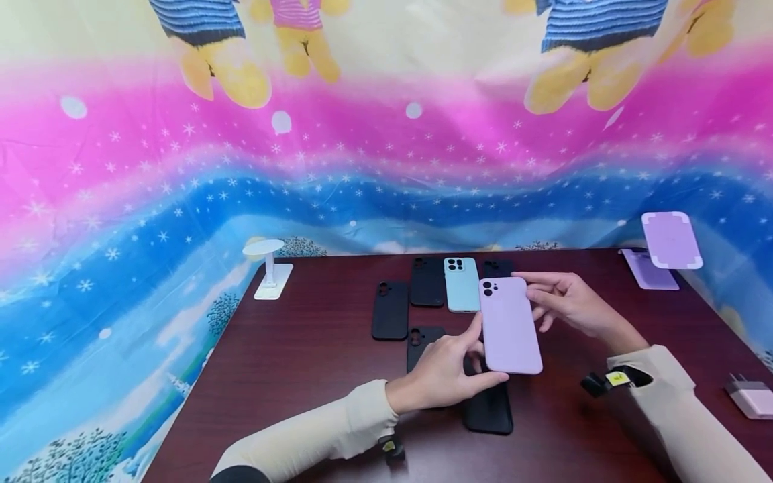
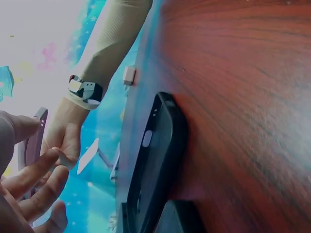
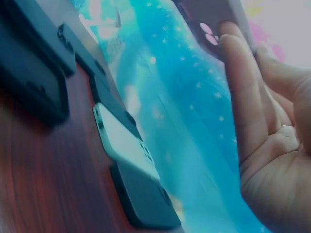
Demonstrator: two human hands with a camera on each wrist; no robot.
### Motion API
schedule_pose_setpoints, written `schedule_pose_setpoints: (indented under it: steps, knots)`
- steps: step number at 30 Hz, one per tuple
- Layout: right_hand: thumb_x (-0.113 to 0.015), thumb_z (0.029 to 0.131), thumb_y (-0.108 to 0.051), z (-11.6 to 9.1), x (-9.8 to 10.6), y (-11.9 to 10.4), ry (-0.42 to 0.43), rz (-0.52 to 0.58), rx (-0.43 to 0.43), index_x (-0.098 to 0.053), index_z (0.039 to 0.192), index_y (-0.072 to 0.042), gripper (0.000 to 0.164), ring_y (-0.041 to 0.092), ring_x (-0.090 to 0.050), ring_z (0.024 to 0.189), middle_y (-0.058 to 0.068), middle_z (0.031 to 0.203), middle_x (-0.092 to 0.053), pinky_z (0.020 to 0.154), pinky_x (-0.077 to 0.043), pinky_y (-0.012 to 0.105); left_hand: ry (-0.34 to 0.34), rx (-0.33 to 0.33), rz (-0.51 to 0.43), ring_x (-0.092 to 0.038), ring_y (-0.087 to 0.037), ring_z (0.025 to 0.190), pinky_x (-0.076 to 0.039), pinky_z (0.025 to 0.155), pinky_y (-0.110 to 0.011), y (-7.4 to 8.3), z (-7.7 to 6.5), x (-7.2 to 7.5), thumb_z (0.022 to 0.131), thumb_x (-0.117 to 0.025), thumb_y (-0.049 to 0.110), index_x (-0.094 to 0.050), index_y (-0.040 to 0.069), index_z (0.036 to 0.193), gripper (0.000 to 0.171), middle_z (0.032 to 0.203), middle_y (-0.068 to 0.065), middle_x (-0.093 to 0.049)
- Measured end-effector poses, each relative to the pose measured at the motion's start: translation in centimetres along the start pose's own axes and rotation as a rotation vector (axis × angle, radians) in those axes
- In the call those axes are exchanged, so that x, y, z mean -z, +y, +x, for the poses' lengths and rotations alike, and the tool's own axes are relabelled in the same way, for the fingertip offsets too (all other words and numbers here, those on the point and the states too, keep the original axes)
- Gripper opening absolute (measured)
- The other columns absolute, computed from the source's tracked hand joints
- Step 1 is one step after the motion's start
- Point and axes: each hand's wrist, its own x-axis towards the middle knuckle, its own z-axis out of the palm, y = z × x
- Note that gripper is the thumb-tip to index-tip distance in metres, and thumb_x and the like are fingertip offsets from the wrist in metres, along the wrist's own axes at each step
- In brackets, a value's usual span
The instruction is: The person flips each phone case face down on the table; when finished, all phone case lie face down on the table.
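Observation:
Above the table both hands hold up a lilac phone case (image 1: 512, 329), its back with round camera holes turned to the head camera. My left hand (image 1: 443, 372) grips its lower left side, thumb along the bottom edge. With thumb and fingers my right hand (image 1: 570, 305) pinches its upper right corner; the right wrist view shows the holes in the case (image 3: 214, 19) beside the fingertips. Beneath lies a black phone case (image 1: 490, 409), whose open side shows in the left wrist view. Another black case (image 1: 425, 335) is partly hidden behind my left hand.
Farther back lie a light blue phone case (image 1: 461, 288) and black cases (image 1: 389, 312) on the dark wooden table (image 1: 302, 376). A white stand (image 1: 274, 278) is at the back left, a purple stand (image 1: 670, 241) at the back right. A charger plug (image 1: 751, 396) sits at the right edge.

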Motion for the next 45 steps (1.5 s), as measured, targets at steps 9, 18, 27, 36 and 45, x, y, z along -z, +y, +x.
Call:
schedule_pose_setpoints:
  steps: [9,18,27,36,45]
  knots:
    - [-0.055,0.107,-0.013,-1.7,2.2,1.1,-0.024,-0.169,-0.231,-0.039,0.151,0.012,0.053,0.031,-0.079,0.083,-0.011,0.114,-0.078,0.058,-0.06,0.047,-0.178,0.15,0.116,-0.062,0.008,0.091,-0.04,0.071,-0.008,-0.2,3.0,-2.4,0.09,-0.076,0.051,-0.037,0.008,0.154,0.087,0.101,0.02,-0.076]
    - [-0.056,0.107,-0.016,-2.8,3.6,3.8,-0.085,-0.13,-0.386,-0.033,0.155,0.009,0.059,0.03,-0.079,0.089,-0.005,0.12,-0.077,0.068,-0.061,0.048,-0.29,0.214,0.521,-0.054,-0.007,0.094,-0.04,0.07,-0.018,0.2,5.6,-5.0,0.085,-0.069,0.071,-0.039,0.003,0.157,0.103,0.105,0.007,-0.071]
    - [-0.056,0.107,-0.019,-3.0,3.2,4.6,-0.118,-0.103,-0.508,-0.03,0.156,0.009,0.062,0.03,-0.078,0.09,0.03,0.135,-0.062,0.073,-0.063,0.046,-0.412,0.19,0.689,-0.05,-0.009,0.1,-0.037,0.081,-0.022,0.7,6.6,-6.8,0.086,-0.065,0.072,-0.045,0.009,0.155,0.094,0.11,0.012,-0.074]
    - [-0.06,0.105,-0.016,-2.5,2.2,4.5,-0.056,-0.192,-0.545,-0.035,0.153,0.011,0.061,0.028,-0.078,0.083,0.019,0.11,-0.071,0.068,-0.063,0.045,-0.493,0.186,0.765,-0.047,-0.011,0.115,-0.037,0.09,-0.024,0.7,7.3,-7.4,0.089,-0.06,0.073,-0.047,0.016,0.154,0.087,0.139,0.011,-0.063]
    - [-0.069,0.099,-0.018,-2.4,1.4,5.0,0.052,-0.33,-0.561,-0.047,0.147,0.009,0.059,0.023,-0.074,0.071,0.011,0.091,-0.075,0.055,-0.06,0.041,-0.451,0.151,0.774,-0.048,-0.011,0.107,-0.037,0.082,-0.023,0.5,7.1,-7.2,0.091,-0.062,0.07,-0.055,0.018,0.148,0.078,0.131,0.011,-0.069]
